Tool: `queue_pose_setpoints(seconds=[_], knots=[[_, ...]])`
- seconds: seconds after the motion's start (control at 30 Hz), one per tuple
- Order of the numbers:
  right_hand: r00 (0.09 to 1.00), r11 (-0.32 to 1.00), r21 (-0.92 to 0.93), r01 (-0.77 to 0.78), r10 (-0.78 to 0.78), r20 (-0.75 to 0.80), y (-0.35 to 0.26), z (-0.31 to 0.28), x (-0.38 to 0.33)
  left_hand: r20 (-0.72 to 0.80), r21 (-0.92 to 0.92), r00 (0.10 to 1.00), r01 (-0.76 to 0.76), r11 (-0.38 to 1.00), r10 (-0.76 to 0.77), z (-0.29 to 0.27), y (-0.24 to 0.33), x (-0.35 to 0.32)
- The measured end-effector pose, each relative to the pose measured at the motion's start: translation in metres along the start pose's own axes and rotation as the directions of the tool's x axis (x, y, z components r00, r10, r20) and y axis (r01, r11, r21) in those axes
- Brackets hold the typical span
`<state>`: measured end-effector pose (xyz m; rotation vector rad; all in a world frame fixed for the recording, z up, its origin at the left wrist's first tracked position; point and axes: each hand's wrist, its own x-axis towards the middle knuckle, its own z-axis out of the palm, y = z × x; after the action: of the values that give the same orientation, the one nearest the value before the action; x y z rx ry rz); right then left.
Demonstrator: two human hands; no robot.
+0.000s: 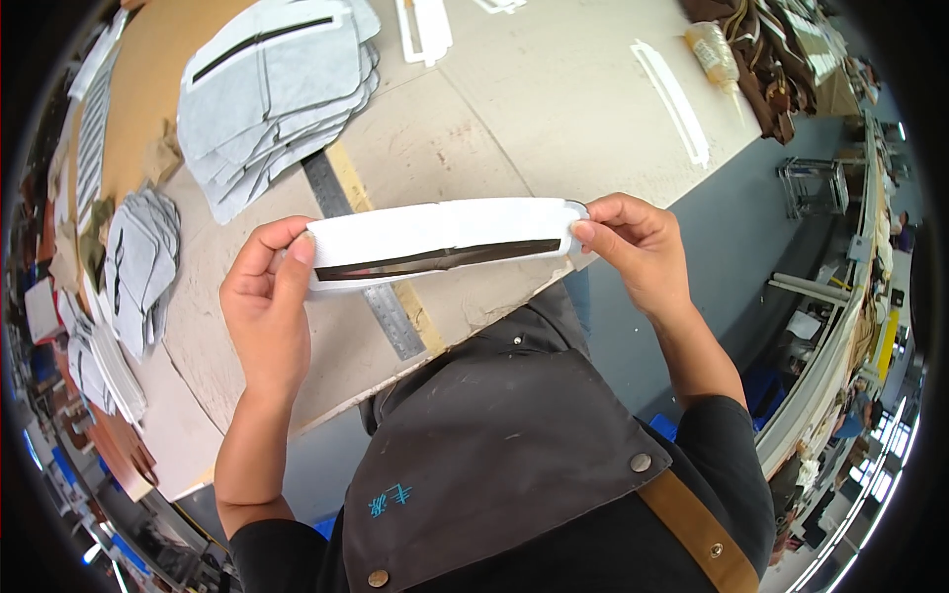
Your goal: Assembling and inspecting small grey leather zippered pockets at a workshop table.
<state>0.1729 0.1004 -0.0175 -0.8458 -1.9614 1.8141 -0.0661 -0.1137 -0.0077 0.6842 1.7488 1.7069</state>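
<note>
**So: white strip held at both ends over the bench**

Landmark = steel ruler lying diagonally on the bench.

Far left of ruler: small stack of grey cut pieces near bench edge. Up-left of ruler: bigger stack of grey pieces, top one w/ a dark slot.

Left hand, just left of ruler: grip pinched on left end of white strip, thumb in front, fingers behind.

Strip itself: long, white, w/ narrow dark slit along its length; held roughly level, raised above bench, crossing over ruler's middle.

Right hand, well right of ruler: grip clenched on strip's right end, fingertips on rounded tip.

Up-right of ruler, well apart: a white strip-shaped piece flat on bench, plastic bottle beside it.

Below ruler: person's dark apron.
</note>
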Motion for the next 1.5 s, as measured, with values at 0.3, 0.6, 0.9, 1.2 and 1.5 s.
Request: queue_pose_setpoints(seconds=[0.3, 0.6, 0.9, 1.2, 1.5], knots=[[0.98, 0.924, 0.359, -0.133, 0.176, -0.091, -0.011, 0.011, 0.005, -0.063, -0.175, 0.962, 0.252, 0.952, -0.267, 0.003, -0.016, 0.014], [0.981, 0.928, 0.351, -0.123, 0.168, -0.101, -0.006, 0.012, 0.009, -0.067, -0.194, 0.953, 0.278, 0.941, -0.296, 0.004, -0.025, 0.021], [0.979, 0.933, 0.327, -0.15, 0.187, -0.085, -0.005, 0.011, 0.012, -0.054, -0.184, 0.953, 0.283, 0.941, -0.297, 0.006, -0.034, 0.031], [0.983, 0.96, 0.26, -0.108, 0.142, -0.113, -0.001, 0.014, 0.031, -0.081, -0.187, 0.934, 0.328, 0.926, -0.348, -0.002, -0.032, 0.027], [0.965, 0.989, 0.147, 0.012, 0.027, -0.261, 0.012, 0.018, 0.066, -0.327, -0.117, 0.935, -0.182, 0.976, 0.135, -0.046, 0.012, 0.102]])
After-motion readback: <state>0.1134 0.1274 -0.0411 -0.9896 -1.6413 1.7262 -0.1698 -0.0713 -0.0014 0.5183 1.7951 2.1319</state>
